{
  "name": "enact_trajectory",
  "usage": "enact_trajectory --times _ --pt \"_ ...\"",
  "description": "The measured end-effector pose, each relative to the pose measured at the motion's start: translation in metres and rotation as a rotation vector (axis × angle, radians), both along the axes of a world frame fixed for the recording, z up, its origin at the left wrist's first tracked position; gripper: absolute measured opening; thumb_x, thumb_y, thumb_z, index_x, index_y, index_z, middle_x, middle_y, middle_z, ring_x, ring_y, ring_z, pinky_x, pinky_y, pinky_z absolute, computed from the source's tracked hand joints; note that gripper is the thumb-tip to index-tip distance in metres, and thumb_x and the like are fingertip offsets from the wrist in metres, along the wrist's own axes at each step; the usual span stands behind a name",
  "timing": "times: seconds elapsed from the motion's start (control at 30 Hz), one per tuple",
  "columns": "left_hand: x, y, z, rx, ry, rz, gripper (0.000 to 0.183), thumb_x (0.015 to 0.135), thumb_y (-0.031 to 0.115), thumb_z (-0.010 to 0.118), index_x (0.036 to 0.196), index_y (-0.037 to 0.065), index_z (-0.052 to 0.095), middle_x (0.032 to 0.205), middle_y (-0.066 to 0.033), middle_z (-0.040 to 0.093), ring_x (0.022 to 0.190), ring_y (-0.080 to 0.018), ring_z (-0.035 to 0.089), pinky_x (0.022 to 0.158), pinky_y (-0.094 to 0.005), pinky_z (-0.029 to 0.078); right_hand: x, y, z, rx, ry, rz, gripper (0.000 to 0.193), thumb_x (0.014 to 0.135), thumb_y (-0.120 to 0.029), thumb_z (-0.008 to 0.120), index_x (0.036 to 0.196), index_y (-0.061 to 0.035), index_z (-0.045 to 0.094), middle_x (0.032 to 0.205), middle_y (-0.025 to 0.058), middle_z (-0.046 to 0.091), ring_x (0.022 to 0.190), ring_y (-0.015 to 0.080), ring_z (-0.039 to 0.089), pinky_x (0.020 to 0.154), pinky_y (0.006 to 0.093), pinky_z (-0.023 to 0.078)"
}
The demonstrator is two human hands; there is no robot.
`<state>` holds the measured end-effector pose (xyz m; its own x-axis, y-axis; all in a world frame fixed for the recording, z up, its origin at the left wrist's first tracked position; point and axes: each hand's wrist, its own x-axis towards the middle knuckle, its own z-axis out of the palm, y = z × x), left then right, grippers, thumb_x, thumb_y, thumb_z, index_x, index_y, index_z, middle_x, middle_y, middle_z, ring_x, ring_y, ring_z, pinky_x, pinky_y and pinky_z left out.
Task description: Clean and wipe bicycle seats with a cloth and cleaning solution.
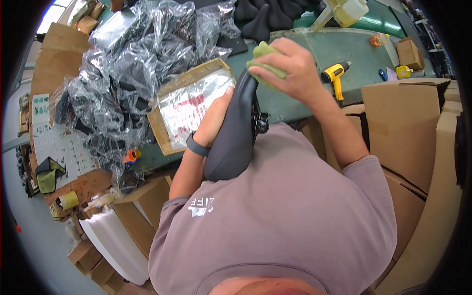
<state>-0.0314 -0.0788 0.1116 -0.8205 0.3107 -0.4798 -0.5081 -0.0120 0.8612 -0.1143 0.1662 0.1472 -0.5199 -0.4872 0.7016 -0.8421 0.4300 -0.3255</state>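
A black bicycle saddle (235,132) stands on end against my chest, its narrow nose pointing up toward the green workbench (314,54). My left hand (215,120) grips the saddle's left side from behind; a dark band sits on that wrist. My right hand (290,66) presses a folded green cloth (265,59) onto the saddle's nose. The saddle's metal rail clamp (260,123) shows on its right side.
A flat cardboard tray (189,105) with clear bags lies left of the saddle. A heap of crinkled plastic bags (132,64) covers the bench's left. More black saddles (268,14) lie at the back. A yellow heat gun (336,76) and brown cartons (403,123) are at right.
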Motion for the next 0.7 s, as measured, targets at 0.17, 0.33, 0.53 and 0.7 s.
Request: enact_trajectory --times 0.17,0.33,0.53,0.7 --pt "0.003 0.001 0.002 -0.005 0.098 -0.008 0.058 0.125 0.043 0.041 0.126 -0.004 0.075 0.113 -0.0051 0.076 0.103 -0.0122 0.066 0.099 -0.0329 0.054 0.041 -0.023 0.021 -0.038 -0.063 0.148 0.018 0.084 -0.025 0.091 0.093 -0.0135 0.081 0.088 0.0058 0.067 0.078 0.0267 0.066 0.069 0.0405 0.057" --pt "-0.004 -0.007 -0.012 -0.139 0.049 -0.111 0.056 0.125 0.04 0.041 0.128 -0.004 0.075 0.113 -0.0048 0.076 0.103 -0.0124 0.066 0.098 -0.0323 0.054 0.006 -0.011 0.006 0.054 -0.189 -0.238 0.023 0.091 -0.029 0.088 0.092 -0.0079 0.08 0.087 0.0129 0.066 0.084 0.0353 0.068 0.073 0.0474 0.056" --pt "-0.002 -0.006 -0.002 -0.074 0.006 -0.105 0.052 0.125 0.039 0.041 0.12 -0.002 0.073 0.105 -0.0024 0.072 0.097 -0.0107 0.061 0.092 -0.0301 0.052 0.005 -0.006 0.009 0.187 -0.006 -0.128 0.022 0.09 -0.03 0.089 0.094 -0.0104 0.08 0.089 0.0103 0.067 0.087 0.0338 0.069 0.075 0.0477 0.057" --pt "-0.005 0.005 -0.006 -0.089 0.368 0.025 0.055 0.125 0.04 0.042 0.12 -0.005 0.073 0.107 -0.003 0.073 0.099 -0.0097 0.061 0.093 -0.0304 0.052 0.026 -0.028 0.016 -0.04 -0.131 -0.063 0.015 0.089 -0.025 0.088 0.09 -0.0116 0.08 0.089 0.0095 0.067 0.085 0.0329 0.068 0.074 0.0447 0.057"
